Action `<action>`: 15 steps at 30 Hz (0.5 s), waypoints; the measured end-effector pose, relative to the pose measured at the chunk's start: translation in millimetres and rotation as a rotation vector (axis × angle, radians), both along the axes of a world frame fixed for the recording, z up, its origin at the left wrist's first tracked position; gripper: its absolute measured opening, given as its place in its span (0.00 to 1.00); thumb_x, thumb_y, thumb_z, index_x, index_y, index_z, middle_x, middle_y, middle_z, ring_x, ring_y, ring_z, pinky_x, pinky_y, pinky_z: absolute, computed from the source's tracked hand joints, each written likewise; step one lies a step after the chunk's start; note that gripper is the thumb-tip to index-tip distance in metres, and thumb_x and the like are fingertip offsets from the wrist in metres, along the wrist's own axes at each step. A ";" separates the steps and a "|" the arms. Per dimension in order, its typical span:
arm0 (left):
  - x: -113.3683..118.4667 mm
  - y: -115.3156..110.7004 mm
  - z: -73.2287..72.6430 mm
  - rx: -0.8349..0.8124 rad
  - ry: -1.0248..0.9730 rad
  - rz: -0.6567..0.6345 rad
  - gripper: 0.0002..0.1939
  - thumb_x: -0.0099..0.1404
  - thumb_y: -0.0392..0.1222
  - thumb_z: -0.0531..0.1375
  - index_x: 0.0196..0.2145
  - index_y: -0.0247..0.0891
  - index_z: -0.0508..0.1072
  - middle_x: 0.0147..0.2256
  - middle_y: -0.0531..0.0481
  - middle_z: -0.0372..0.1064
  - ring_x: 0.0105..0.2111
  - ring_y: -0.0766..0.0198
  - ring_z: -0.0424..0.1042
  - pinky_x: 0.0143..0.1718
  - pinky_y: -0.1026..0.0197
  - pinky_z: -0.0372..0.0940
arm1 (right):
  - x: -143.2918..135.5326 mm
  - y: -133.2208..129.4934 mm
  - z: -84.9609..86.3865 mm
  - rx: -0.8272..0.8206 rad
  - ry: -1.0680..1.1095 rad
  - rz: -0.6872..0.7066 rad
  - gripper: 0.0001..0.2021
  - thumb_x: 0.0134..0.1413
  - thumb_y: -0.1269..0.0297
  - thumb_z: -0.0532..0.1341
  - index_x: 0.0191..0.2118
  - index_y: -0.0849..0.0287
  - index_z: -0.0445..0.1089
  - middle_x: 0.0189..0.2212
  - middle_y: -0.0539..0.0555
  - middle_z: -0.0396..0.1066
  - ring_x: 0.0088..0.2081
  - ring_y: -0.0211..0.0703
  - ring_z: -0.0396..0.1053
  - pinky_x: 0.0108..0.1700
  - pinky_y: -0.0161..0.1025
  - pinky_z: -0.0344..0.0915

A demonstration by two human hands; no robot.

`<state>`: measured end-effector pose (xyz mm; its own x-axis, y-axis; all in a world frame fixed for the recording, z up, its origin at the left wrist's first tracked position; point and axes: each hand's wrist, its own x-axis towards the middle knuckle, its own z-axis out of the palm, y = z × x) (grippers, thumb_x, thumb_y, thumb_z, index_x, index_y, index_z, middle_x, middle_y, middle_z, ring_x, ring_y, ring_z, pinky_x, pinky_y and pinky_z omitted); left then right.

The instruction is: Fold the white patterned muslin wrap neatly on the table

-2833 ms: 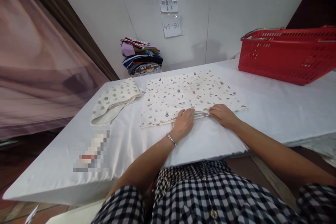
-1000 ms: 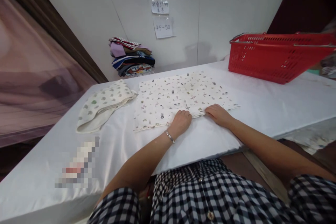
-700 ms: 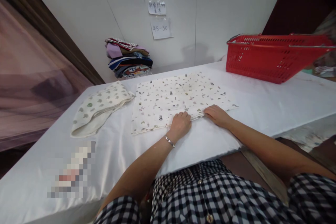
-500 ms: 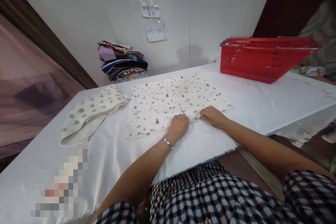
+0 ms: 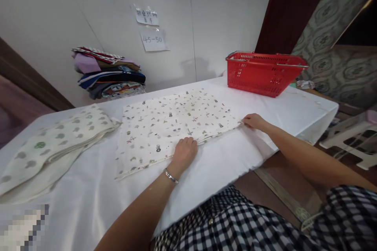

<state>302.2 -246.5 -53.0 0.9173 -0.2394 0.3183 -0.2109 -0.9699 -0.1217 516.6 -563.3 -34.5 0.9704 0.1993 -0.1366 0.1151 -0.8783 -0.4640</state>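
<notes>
Printed cloth (image 5: 176,123) lies flat on the tabletop (image 5: 224,159). Our right hand (image 5: 255,121) has fingers pinched on its near-right corner; our left hand (image 5: 185,152) curls at the near edge, grip unclear. We should keep layers flush.

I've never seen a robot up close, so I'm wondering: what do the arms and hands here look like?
They are a person's own. The left hand has no glove, and its wrist wears a narrow silver-coloured bracelet. The right hand is ungloved too. A black-and-white checked sleeve covers the right upper arm; the left sleeve is out of view.
</notes>
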 end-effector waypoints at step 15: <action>0.6 -0.4 -2.6 -0.004 0.016 0.005 0.10 0.66 0.29 0.51 0.34 0.36 0.71 0.32 0.44 0.67 0.36 0.56 0.65 0.34 0.56 0.58 | 22.4 20.0 6.2 -0.037 0.213 -0.029 0.18 0.45 0.56 0.68 0.16 0.59 0.64 0.11 0.51 0.59 0.16 0.37 0.59 0.19 0.36 0.58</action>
<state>302.8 -247.0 -55.6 0.9235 -0.2332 0.3045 -0.2076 -0.9715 -0.1144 539.0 -543.2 -28.3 0.9241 0.1628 -0.3458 -0.0075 -0.8969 -0.4423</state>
